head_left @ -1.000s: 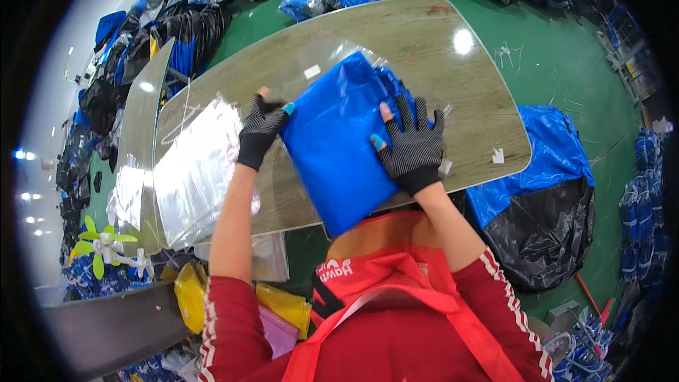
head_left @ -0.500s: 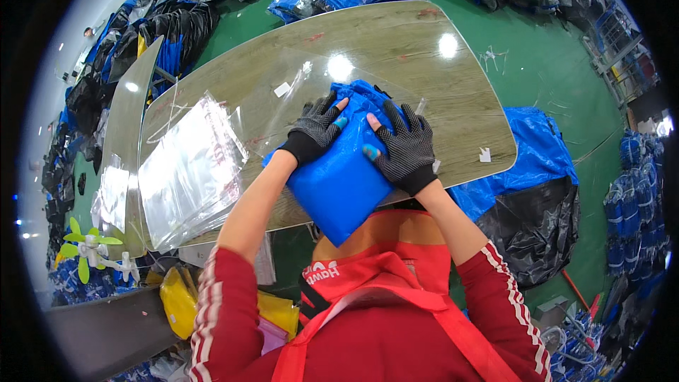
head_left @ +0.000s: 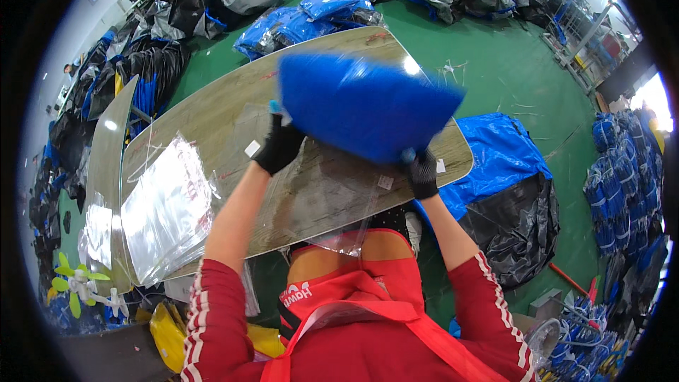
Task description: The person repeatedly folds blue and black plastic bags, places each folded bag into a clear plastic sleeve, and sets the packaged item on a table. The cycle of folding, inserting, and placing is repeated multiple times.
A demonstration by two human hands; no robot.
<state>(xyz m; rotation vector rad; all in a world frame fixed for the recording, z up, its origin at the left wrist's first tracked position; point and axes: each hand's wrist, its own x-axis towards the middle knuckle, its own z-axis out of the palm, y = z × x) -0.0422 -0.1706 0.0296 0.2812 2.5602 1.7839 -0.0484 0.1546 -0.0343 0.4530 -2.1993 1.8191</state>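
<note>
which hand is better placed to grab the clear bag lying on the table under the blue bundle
Left. The left hand holds the blue bundle at its left edge, above the clear bag. The right hand grips the bundle's far corner near the table edge.

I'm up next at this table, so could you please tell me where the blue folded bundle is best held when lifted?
Probably at its two lower corners, one from each side. The blue folded bundle is wide and soft, raised above the wooden table; the left hand pinches its left corner and the right hand its right, which keeps it spread.
</note>
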